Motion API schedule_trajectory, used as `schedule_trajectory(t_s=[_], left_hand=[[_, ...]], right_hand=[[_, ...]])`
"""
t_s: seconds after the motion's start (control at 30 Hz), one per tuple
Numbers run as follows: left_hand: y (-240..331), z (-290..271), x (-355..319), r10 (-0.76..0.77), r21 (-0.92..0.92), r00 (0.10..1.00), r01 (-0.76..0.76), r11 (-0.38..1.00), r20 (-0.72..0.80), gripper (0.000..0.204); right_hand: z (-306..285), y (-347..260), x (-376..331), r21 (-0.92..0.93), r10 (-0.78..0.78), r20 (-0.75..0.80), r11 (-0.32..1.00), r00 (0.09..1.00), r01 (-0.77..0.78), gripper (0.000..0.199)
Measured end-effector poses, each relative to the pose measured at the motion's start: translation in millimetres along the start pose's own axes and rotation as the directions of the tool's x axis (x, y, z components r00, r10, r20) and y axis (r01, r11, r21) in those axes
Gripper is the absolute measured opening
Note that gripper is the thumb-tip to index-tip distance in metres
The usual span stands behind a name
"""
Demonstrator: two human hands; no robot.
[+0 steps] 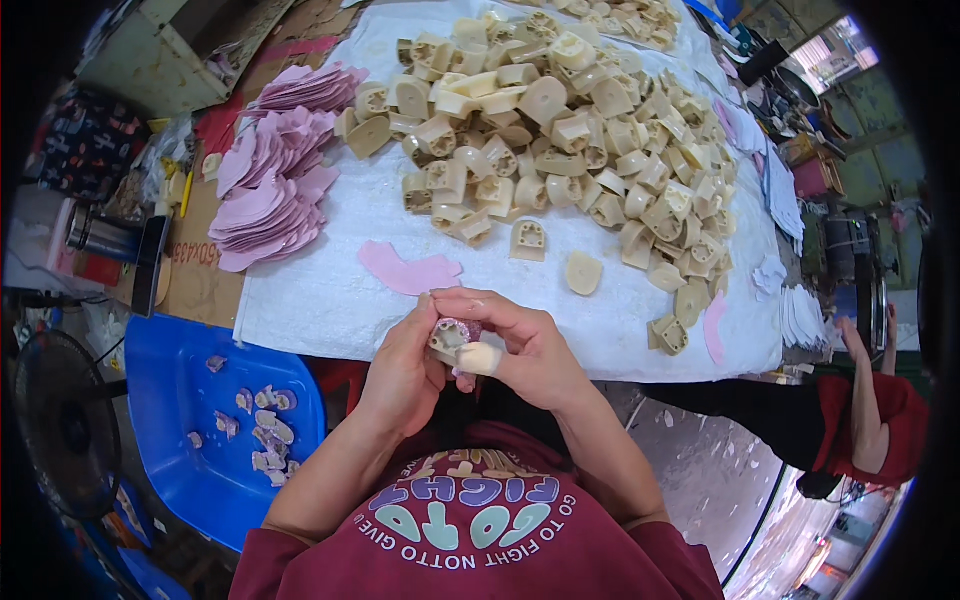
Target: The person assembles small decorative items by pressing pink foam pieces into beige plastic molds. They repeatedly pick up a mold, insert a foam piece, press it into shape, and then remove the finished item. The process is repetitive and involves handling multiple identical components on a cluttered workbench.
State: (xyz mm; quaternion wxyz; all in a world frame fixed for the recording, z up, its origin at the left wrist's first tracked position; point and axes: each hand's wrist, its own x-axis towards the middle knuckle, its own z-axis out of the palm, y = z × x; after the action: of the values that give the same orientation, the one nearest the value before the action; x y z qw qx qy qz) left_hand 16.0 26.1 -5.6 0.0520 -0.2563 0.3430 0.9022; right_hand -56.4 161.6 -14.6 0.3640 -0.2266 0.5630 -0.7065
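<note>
My left hand (398, 372) and my right hand (540, 355) meet at the near edge of the white-covered table, both closed on one beige plastic shoe heel (446, 342). Its hollow, ribbed end faces up, and glittery pink covering shows along its right side. A pale wrap covers my right thumb, which presses on the heel's edge. Just beyond my fingers lies one loose curved pink cover piece (405, 269). Two bare heels sit apart from the heap, one ribbed side up (528, 240) and one smooth (583, 272). My fingers partly hide the held heel.
A large heap of beige heels (560, 130) spreads over the white sheet (320, 310). Stacked pink pieces (270, 220) stand at left. Several covered heels lie in a blue basin (170, 400) below the table's left edge, beside a black fan (68, 425). Another person (870, 425) is at far right.
</note>
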Motion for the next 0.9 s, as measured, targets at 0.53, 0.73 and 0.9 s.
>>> schedule_trajectory(t_s=[0.53, 0.73, 0.9], left_hand=[[38, -287, -120, 0.562, 0.811, 0.611, 0.261, 0.523, -0.558, 0.030], [17, -252, -106, 0.909, 0.971, 0.390, 0.233, 0.060, -0.150, 0.021], [50, -131, -48, 0.873, 0.915, 0.347, -0.335, -0.227, 0.343, 0.017]], right_hand=[[20, 39, 66, -0.924, -0.419, 0.144, 0.267, 0.896, 0.274, 0.023], [17, 43, 71, -0.920, -0.334, 0.085, 0.337, 0.939, 0.203, 0.010], [18, 42, 66, -0.908, -0.327, -0.001, 0.396, 0.945, 0.136, 0.009]])
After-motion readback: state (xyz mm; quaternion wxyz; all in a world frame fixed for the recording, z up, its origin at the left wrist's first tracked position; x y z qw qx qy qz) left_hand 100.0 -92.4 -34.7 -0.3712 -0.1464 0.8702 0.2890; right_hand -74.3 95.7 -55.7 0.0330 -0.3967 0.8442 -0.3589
